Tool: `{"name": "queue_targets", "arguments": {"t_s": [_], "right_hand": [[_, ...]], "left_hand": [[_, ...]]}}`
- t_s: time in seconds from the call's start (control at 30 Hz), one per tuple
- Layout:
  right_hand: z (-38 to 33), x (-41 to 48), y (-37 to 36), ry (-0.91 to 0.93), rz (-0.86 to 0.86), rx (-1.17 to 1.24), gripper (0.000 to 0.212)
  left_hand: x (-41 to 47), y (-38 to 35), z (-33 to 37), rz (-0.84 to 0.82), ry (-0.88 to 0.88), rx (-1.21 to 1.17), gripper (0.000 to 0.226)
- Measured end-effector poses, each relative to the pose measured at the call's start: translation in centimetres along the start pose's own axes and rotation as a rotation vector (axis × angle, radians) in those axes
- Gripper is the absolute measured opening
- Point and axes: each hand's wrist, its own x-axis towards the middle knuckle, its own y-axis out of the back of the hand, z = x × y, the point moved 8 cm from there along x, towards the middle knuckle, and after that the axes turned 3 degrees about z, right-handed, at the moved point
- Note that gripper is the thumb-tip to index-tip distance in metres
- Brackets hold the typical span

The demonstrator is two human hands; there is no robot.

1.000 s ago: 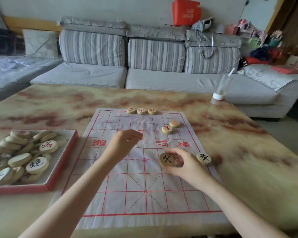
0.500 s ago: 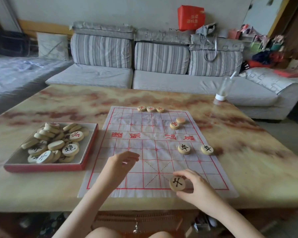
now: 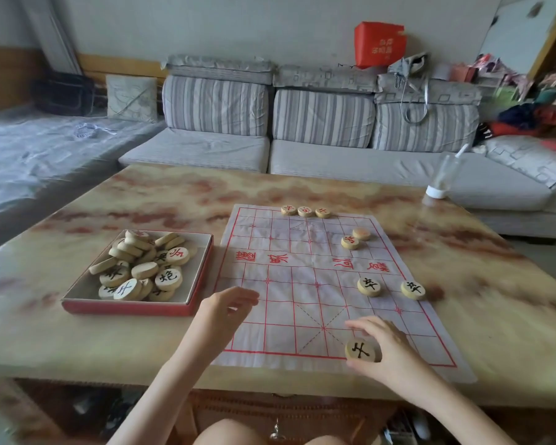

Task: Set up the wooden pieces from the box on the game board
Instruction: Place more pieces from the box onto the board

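The fingers of my right hand [image 3: 389, 354] pinch a round pale wooden piece with a black character [image 3: 362, 349] at the 5 o'clock edge of the white paper game board with red grid [image 3: 302, 277]. My left hand [image 3: 225, 308] is at 8 o'clock, fingers loosely curled and empty. Dragging the piece could wrinkle the thin sheet and shift the placed pieces [image 3: 369, 286].
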Motion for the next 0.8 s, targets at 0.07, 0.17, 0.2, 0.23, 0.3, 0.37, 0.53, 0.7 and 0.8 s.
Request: {"name": "queue_targets", "arguments": {"t_s": [0.07,0.17,0.2,0.23,0.3,0.37,0.53,0.7,0.8], "right_hand": [[-2.1,0.8,-0.3,0.037,-0.02,0.032,0.048],[-6.1,2.5,-1.3,0.112,-0.041,0.072,0.046],[-7.5,3.2,-1.8,0.134,-0.048,0.09,0.045],[-8.8,3.9,-2.2,0.154,-0.054,0.111,0.044],[-11.6,5.4,-3.2,0.195,-0.058,0.16,0.042],[-14.2,6.8,-4.2,0.234,-0.058,0.192,0.039],[-20.0,10.3,-7.1,0.292,-0.086,0.229,0.039],[-23.6,13.3,-10.2,0.306,-0.108,0.179,0.043],[-24.9,14.5,-12.1,0.302,-0.119,0.137,0.048]], "left_hand": [[0.3,1.0,-0.2,0.014,0.014,0.006,0.023],[1.0,3.0,-0.6,0.05,0.039,0.008,0.022],[1.2,3.9,-0.8,0.067,0.051,0.008,0.021],[1.3,4.8,-1.1,0.091,0.057,0.013,0.021],[1.2,6.7,-2.0,0.149,0.069,0.03,0.022],[1.1,8.7,-3.4,0.193,0.106,0.053,0.023],[0.3,13.3,-7.4,0.297,0.2,0.133,0.025],[0.3,16.2,-9.7,0.318,0.202,0.35,0.032],[0.6,16.5,-11.1,0.266,0.268,0.429,0.041]]}}
